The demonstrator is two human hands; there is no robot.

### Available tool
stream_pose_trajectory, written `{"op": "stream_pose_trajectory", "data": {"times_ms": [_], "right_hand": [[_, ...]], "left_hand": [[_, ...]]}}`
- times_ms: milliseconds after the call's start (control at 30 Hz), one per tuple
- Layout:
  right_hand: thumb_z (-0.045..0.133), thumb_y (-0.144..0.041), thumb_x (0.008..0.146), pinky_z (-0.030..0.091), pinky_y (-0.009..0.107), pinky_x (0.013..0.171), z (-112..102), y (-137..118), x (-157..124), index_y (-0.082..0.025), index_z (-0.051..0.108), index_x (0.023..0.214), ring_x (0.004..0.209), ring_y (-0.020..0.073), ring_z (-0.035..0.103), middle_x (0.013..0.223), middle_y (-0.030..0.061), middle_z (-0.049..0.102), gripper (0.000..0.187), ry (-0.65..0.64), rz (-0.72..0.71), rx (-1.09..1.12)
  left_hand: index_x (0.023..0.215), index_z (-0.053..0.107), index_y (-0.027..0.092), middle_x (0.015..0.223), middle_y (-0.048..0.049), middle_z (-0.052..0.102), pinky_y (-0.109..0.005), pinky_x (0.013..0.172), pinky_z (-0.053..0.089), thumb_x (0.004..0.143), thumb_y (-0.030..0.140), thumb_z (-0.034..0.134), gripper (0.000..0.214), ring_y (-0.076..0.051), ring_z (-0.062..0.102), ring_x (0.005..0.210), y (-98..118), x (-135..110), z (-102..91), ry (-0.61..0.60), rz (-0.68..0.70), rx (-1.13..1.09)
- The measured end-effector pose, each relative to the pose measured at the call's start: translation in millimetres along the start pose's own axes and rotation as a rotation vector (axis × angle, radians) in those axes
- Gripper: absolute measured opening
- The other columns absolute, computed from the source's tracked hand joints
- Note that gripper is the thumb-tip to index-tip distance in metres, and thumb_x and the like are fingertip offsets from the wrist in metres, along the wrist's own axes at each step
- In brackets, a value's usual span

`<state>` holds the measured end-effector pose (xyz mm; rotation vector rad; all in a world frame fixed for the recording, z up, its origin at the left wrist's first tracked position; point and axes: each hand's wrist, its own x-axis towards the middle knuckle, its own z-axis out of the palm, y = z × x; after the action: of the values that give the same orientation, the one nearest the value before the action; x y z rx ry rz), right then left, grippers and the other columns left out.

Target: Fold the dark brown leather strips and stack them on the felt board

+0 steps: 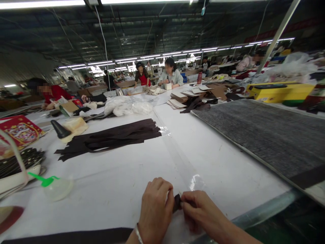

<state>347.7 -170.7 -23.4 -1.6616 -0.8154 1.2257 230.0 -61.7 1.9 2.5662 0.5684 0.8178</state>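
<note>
Far left: red printed packet (21,130), left of the dark strip pile (114,137). Bundle of dark straps (21,159) with shiny metal bits, also left of the pile, a bit nearer the wearer. Squeeze bottle (57,188), green spout, clear body, nearer than the pile's left end. Worker in red (57,93) leaning in, beyond the pile to the left. Black cone-shaped piece (60,129) against a cream block (76,127), both right at the pile's left end. Long dark band (71,236), nearest edge, well on the near side of the pile. The pile lies flat on the white bench (109,189), strip ends uneven. Clear plastic bags (127,105) just beyond it.

Left hand (156,206), bracelet at wrist, nearer and right of the pile: fingers curled narrow on the left end of a small dark piece (177,202), tips partly hidden. Right hand (200,210): thumb and index pinched on the piece's right end. Piece sits between the hands, clear of the pile.

Card stack (177,101) beyond the pile, to its right. Large grey board (261,135) well right of it; yellow box (280,92) beyond the board.
</note>
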Motion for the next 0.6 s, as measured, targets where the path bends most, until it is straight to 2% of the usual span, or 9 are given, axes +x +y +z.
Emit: {"op": "stream_pose_trajectory", "data": {"times_ms": [67,133,200,267,300,400,467,533,600], "right_hand": [[0.042,-0.038,0.064,0.036,0.018,0.035,-1.0,3.1,0.1,-0.019,0.047,0.06,0.036,0.0108,0.049,0.044,-0.0032,0.049,0.02,0.016,0.045,0.012],[0.043,-0.043,0.064,0.037,0.018,0.034,-3.1,7.5,0.4,-0.019,0.045,0.062,0.035,0.0117,0.051,0.046,-0.003,0.05,0.024,0.026,0.103,0.049],[0.044,-0.049,0.064,0.038,0.019,0.033,-6.4,11.7,-0.2,-0.02,0.045,0.065,0.035,0.0127,0.052,0.046,-0.003,0.051,0.03,0.017,0.15,0.073],[0.046,-0.052,0.064,0.04,0.019,0.033,-10.5,14.7,-2.8,-0.019,0.046,0.067,0.036,0.0128,0.053,0.047,-0.0026,0.052,0.033,-0.009,0.19,0.07],[0.048,-0.052,0.064,0.04,0.019,0.034,-12.8,15.5,-4.9,-0.019,0.046,0.068,0.036,0.0126,0.053,0.049,-0.0021,0.053,0.033,-0.024,0.209,0.061],[0.049,-0.048,0.068,0.041,0.02,0.034,-21.3,14.4,-13.1,-0.017,0.051,0.074,0.038,0.0127,0.055,0.058,0.0002,0.059,0.032,-0.091,0.274,0.014],[0.048,-0.043,0.074,0.039,0.02,0.034,-29.5,10.9,-18.4,-0.016,0.054,0.075,0.039,0.0129,0.054,0.06,0.0013,0.06,0.028,-0.117,0.316,-0.088],[0.047,-0.04,0.081,0.039,0.021,0.038,-39.7,5.7,-22.0,-0.016,0.054,0.07,0.042,0.0134,0.054,0.058,0.0015,0.058,0.027,-0.078,0.257,-0.287],[0.046,-0.038,0.087,0.043,0.024,0.047,-49.9,-0.2,-23.4,-0.017,0.058,0.073,0.053,0.0153,0.057,0.061,0.002,0.058,0.028,0.019,0.039,-0.526]], "left_hand": [[0.082,0.055,0.02,0.079,-0.0017,0.057,-0.03,0.065,0.045,0.089,0.009,0.045,0.017,-0.018,0.055,0.073,-0.5,0.7,-3.3,0.065,-0.078,-0.058],[0.087,0.057,0.019,0.081,-0.0023,0.057,-0.027,0.063,0.047,0.093,0.011,0.043,0.017,-0.015,0.057,0.071,0.0,-6.7,-2.6,0.073,-0.042,-0.089],[0.095,0.059,0.018,0.084,-0.0042,0.059,-0.025,0.064,0.049,0.093,0.011,0.042,0.018,-0.015,0.059,0.073,0.2,-23.4,5.6,0.07,0.135,-0.026],[0.102,0.061,0.015,0.086,-0.0062,0.062,-0.027,0.068,0.052,0.091,0.008,0.042,0.022,-0.017,0.06,0.075,-0.2,-45.7,20.7,0.118,0.33,0.134],[0.103,0.062,0.015,0.086,-0.0067,0.063,-0.027,0.068,0.052,0.091,0.007,0.042,0.024,-0.018,0.061,0.075,-0.5,-56.9,29.2,0.149,0.378,0.217],[0.105,0.063,0.013,0.087,-0.0081,0.065,-0.03,0.073,0.054,0.092,0.008,0.04,0.027,-0.02,0.064,0.08,-1.0,-81.4,48.9,0.181,0.37,0.359],[0.107,0.063,0.013,0.089,-0.0093,0.065,-0.031,0.076,0.054,0.093,0.009,0.039,0.028,-0.021,0.065,0.085,-0.8,-87.2,52.5,0.163,0.336,0.375],[0.106,0.063,0.014,0.091,-0.0096,0.064,-0.032,0.077,0.055,0.093,0.009,0.039,0.028,-0.021,0.065,0.086,-0.5,-86.4,49.7,0.165,0.323,0.371],[0.102,0.064,0.016,0.095,-0.0095,0.065,-0.031,0.078,0.055,0.093,0.009,0.042,0.025,-0.021,0.064,0.089,0.3,-82.6,44.6,0.185,0.34,0.358]]}}
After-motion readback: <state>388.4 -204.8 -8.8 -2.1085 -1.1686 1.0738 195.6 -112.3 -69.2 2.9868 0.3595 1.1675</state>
